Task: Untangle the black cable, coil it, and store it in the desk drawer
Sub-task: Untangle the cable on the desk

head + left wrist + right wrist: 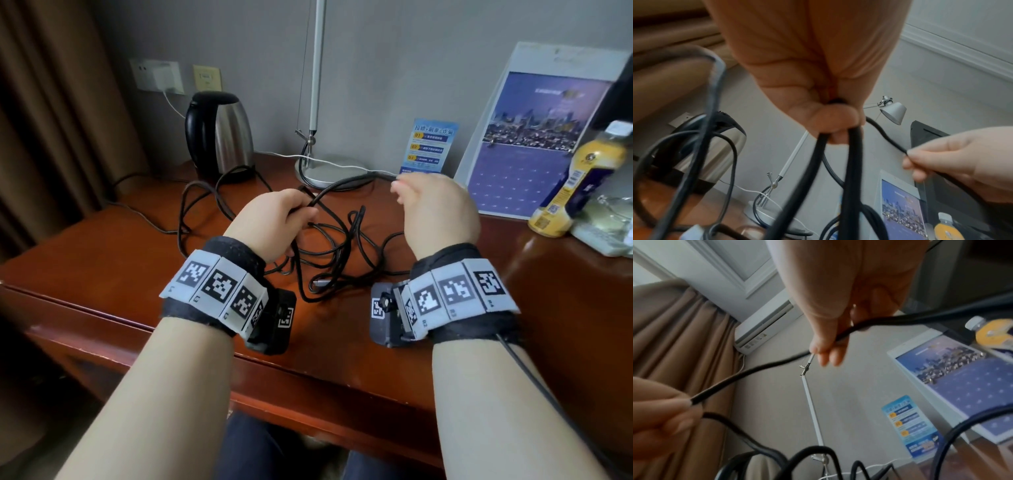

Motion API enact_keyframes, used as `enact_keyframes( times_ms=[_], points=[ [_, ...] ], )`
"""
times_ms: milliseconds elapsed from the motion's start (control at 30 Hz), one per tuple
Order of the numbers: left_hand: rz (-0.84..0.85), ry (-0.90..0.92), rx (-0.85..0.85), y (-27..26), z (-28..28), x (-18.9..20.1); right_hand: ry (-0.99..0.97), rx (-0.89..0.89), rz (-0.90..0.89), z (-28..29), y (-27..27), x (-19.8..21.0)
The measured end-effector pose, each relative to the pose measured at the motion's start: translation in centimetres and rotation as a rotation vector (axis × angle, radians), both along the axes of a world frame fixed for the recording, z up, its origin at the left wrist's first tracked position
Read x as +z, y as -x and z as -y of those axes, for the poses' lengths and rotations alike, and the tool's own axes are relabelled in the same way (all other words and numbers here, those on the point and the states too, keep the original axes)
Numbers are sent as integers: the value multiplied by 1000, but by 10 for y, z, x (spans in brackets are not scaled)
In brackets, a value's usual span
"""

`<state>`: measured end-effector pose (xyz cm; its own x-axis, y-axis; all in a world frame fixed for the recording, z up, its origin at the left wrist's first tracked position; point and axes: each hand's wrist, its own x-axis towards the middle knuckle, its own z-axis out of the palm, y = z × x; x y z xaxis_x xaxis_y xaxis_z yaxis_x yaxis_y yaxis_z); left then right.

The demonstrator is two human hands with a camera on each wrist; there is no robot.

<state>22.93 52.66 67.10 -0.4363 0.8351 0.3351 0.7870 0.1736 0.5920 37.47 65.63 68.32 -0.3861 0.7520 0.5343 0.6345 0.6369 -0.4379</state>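
1. My left hand (274,222) is raised a little above the desk (102,260), fingers curled into a fist around the black cable (329,246). In the left wrist view, two strands hang down out of that fist and a third runs off toward my other hand.
2. My right hand (435,212) is held at about the same height, just to the right of the left one, knuckles up. Its thumb and fingertips (818,348) pinch the same cable, and the stretch between my two hands runs in a shallow curve.
3. Both forearms reach forward over the near edge of the desk, each with a marker-covered band and a small camera at the wrist.
4. The rest of the cable lies in a loose tangle of loops on the desk, under and between my hands; a metal plug end (318,283) sits near my right wrist.
5. The desk is reddish-brown polished wood.
6. Beyond my left hand stands a steel and black kettle (219,132); beyond the gap between my hands is the round base of a desk lamp (329,169).
7. Beyond my right hand a small blue card (430,145) and a large calendar (534,137) lean on the grey wall; a yellow bottle (579,181) stands to its right.
8. Brown curtains (51,120) hang far to the left.
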Motion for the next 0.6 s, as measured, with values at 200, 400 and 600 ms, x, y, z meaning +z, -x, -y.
enact_keyframes(
  times_ms=[200, 400, 600],
  points=[
    [-32, 13, -32, -8, -6, 2, -64, 267, 241, 12, 14, -1],
    [-37, -18, -23, -1, -2, -2, 43, 159, -86, -1, 2, 2],
    [-119, -16, 1, 1, -3, -3, -1, 201, 34, 0, 1, -2]
  ],
)
